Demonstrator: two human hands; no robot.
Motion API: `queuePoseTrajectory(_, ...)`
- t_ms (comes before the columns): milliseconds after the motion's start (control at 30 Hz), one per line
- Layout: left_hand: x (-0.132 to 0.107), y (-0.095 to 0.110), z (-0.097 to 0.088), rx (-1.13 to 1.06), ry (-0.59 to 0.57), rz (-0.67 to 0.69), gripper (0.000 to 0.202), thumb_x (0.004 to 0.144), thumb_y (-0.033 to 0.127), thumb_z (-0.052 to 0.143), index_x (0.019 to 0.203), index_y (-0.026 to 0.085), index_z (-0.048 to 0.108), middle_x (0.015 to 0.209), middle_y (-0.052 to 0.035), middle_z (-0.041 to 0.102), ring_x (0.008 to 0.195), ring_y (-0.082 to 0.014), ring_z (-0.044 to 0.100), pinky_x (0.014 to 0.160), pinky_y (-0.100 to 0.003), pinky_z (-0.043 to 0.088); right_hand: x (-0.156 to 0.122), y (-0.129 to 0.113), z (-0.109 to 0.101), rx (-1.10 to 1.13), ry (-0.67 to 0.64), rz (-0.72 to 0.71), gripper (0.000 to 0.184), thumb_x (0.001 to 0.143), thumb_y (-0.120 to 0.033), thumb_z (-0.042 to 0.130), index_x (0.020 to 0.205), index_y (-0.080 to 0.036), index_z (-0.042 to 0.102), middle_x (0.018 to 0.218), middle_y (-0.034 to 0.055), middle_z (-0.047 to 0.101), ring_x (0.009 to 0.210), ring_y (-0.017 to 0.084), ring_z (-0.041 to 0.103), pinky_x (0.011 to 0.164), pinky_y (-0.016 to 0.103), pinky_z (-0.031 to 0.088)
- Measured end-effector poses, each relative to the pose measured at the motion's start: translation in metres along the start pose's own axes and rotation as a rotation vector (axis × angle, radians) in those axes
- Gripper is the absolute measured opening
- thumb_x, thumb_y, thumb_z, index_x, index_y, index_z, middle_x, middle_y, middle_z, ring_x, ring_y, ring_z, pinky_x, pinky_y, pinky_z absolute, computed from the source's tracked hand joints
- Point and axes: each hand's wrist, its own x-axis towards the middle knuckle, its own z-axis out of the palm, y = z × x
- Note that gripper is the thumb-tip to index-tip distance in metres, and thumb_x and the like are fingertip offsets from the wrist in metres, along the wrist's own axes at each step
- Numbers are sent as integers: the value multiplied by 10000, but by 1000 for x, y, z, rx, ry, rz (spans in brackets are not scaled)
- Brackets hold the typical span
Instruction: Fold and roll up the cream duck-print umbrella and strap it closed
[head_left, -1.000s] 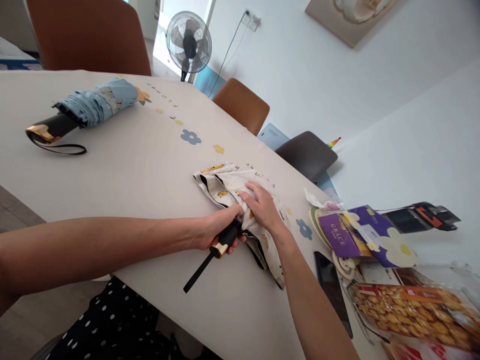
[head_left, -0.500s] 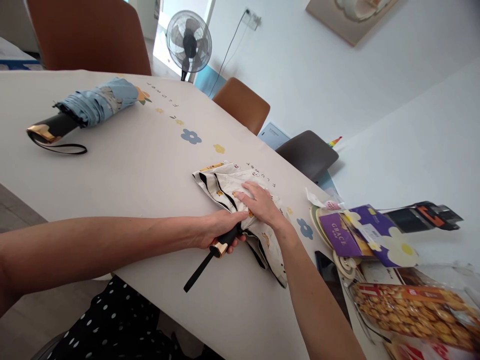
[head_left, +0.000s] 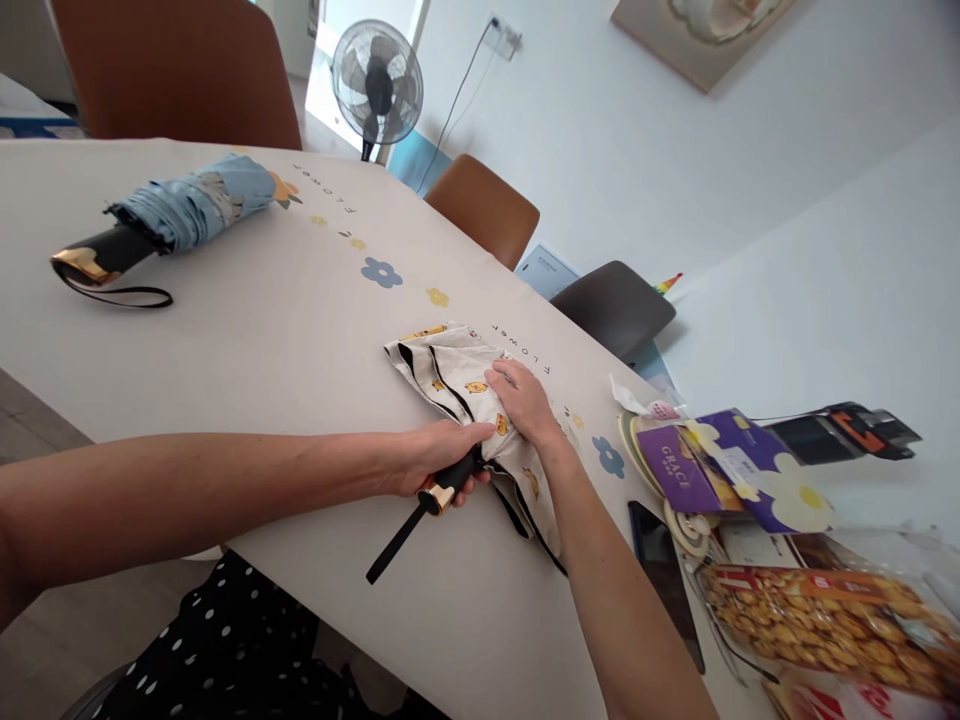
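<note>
Left-hand grip: left hand (head_left: 431, 462) closed full round the black handle (head_left: 463, 470) of the cream umbrella (head_left: 450, 372); gold cap shows below the fingers.
Right-hand grip: right hand (head_left: 525, 405) flat and open, pressing the folded canopy (head_left: 529, 478) just beyond the handle; nothing held.
Position: umbrella lies on the table (head_left: 285, 340), wrist strap (head_left: 394, 545) trailing toward the person.
Handling, judged: light; handle rigid, best hold; canopy soft, slick, apt to spring loose.
Right of grip: phone (head_left: 664, 570), purple box (head_left: 720, 465).
Far left: blue umbrella (head_left: 187, 210), well apart.
</note>
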Motion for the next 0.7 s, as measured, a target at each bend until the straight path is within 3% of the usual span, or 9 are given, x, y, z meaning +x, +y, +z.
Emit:
queuePoseTrajectory(167, -2, 0, 1, 37, 4, -10, 442, 822, 551, 377, 711, 148, 519, 515, 4, 494, 355, -108, 470, 272, -225, 355, -28, -1, 3, 107, 130, 21, 402, 845, -409, 395, 1081, -161, 605, 1249, 116, 543, 1221, 224, 429, 1047, 409, 275)
queuePoseTrajectory(333, -4, 1, 3, 22, 2, 16, 416, 833, 537, 366, 735, 156, 501, 549, 2, 522, 354, -102, 475, 286, -220, 362, -67, -15, 2, 118, 153, -6, 423, 898, -375, 329, 1227, -180, 510, 1359, 97, 442, 1296, 199, 330, 1082, 441, 224)
queuePoseTrajectory(533, -5, 1, 4, -6, 24, 15, 378, 828, 519, 392, 745, 162, 488, 570, 4, 540, 351, -89, 469, 305, -207, 363, -109, -27, 6, 137, 165, -80, 435, 906, -330, 357, 1327, -222, 378, 1410, 75, 367, 1323, 210, 288, 1074, 454, 257)
queuePoseTrajectory(700, -3, 0, 2, 49, 24, 12, 444, 811, 565, 385, 683, 153, 489, 509, -13, 510, 372, -105, 492, 310, -195, 358, -128, -31, 12, 155, 216, -152, 468, 879, -284, 426, 1332, -213, 335, 1415, 100, 342, 1322, 237, 289, 1059, 488, 288)
